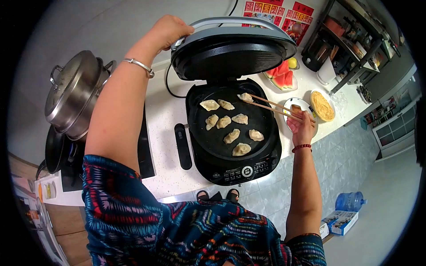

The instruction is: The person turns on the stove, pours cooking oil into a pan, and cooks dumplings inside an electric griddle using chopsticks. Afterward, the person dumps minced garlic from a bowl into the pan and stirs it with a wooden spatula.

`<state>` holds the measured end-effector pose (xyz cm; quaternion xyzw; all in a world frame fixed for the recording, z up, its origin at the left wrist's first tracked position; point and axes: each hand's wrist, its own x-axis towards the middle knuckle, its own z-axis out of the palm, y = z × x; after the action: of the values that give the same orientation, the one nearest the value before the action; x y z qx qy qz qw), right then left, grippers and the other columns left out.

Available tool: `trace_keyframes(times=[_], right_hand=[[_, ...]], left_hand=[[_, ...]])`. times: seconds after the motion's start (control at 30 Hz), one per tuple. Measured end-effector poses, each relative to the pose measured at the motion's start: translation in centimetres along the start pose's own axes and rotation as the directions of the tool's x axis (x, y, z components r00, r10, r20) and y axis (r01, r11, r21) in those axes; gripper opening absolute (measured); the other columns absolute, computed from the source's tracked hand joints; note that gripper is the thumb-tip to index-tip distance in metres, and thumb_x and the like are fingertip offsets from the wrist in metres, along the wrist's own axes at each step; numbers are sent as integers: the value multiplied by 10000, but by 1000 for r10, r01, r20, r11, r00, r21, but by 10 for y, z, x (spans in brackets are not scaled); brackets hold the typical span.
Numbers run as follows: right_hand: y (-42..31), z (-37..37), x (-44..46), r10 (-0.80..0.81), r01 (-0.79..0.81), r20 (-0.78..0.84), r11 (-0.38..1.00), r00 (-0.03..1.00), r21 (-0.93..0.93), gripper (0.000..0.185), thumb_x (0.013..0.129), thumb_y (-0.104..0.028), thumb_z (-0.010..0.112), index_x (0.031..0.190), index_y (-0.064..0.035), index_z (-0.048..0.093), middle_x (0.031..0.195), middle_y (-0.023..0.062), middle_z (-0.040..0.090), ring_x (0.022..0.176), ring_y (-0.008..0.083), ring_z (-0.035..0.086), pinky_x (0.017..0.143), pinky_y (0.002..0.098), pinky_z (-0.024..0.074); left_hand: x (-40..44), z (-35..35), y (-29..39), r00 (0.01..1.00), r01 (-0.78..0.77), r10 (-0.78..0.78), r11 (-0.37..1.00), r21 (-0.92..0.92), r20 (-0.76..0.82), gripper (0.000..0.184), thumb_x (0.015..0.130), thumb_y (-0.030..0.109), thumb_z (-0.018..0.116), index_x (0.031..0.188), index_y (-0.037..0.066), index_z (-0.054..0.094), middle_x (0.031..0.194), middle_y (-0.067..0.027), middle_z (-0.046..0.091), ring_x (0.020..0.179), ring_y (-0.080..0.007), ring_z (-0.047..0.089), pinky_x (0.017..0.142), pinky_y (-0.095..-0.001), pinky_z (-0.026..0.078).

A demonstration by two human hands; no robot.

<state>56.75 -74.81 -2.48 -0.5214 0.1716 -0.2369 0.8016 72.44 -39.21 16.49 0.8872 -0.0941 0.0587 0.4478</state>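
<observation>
My left hand (167,32) is closed around the left end of the handle (239,21) on the raised lid (230,53) of a black electric griddle. In my right hand (301,126) is a pair of wooden chopsticks (277,108). Their tips are at a dumpling (245,97) near the back right of the round black pan (199,142). Several other dumplings (224,122) lie spread over the pan. The control panel (239,174) faces me, and a black side handle (183,146) sticks out on the left.
Left of the griddle, a steel steamer pot (75,95) stands on the cooktop beside a black frying pan (54,150). To the right are watermelon slices (284,80), a white plate (290,103) partly behind my hand, and a bowl of yellowish food (322,105). A rack (355,48) stands behind.
</observation>
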Motion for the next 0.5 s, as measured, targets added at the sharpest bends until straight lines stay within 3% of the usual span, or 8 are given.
trace_keyframes(times=[0.17,0.23,0.4,0.5], right_hand=[[0,1,5,83,-82,-16,995,996,52,231,874,-247,465,888,-18,489,774,151,590,595,219,605,515,293,525],[1,0,10,141,-132,-96,987,985,97,212,870,-228,453,896,-19,473,774,154,580,594,219,602,517,297,524],[-3,3,5,131,-127,-45,988,990,83,209,865,-222,454,898,-16,470,788,154,575,603,219,601,529,295,524],[2,6,0,89,-90,24,995,996,46,228,870,-233,464,902,-8,487,801,144,580,618,217,603,539,286,525]], left_hand=[[-5,1,3,1000,-17,17,1000,20,-18,196,701,213,610,639,29,578,457,-4,394,356,-99,286,339,-259,206],[-2,0,2,1000,-16,16,1000,22,-15,197,699,213,611,635,30,578,453,-4,390,356,-100,284,340,-260,208],[-1,-1,1,1000,-15,16,1000,13,-20,201,696,214,612,615,34,572,442,-2,377,352,-101,276,341,-261,209],[0,-3,2,999,24,-29,994,109,42,218,764,259,621,751,42,601,539,7,487,388,-75,386,336,-219,269]])
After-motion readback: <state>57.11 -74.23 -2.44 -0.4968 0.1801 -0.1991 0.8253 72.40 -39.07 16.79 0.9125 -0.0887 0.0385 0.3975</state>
